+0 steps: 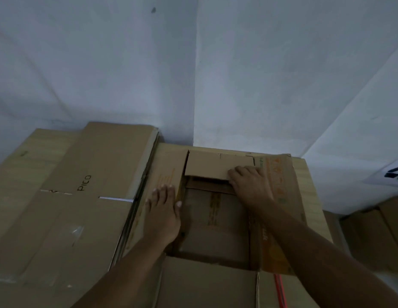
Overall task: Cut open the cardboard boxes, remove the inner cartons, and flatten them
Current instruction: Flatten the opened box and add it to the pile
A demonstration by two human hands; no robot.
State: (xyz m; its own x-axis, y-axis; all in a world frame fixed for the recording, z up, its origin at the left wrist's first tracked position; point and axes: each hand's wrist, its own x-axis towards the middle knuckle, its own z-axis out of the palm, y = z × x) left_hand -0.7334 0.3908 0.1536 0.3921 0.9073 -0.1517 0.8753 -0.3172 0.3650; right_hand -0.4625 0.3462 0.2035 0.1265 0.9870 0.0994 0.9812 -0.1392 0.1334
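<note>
An open cardboard box (282, 196) with orange print lies in front of me, its flaps spread out. Down inside it shows a brown inner carton (213, 221) with a taped seam. My left hand (163, 211) lies flat with straight fingers on the box's left flap (165, 172). My right hand (249, 185) presses on the near edge of the far flap (215, 162), with its fingers bent over that edge. The near flap (207, 283) lies toward me.
A stack of flattened cardboard (71, 196), one sheet marked PICO, lies to the left. More boxes (375, 232) stand at the lower right. White walls meet in a corner behind the box. A red strip (280, 290) lies on the cardboard at the bottom.
</note>
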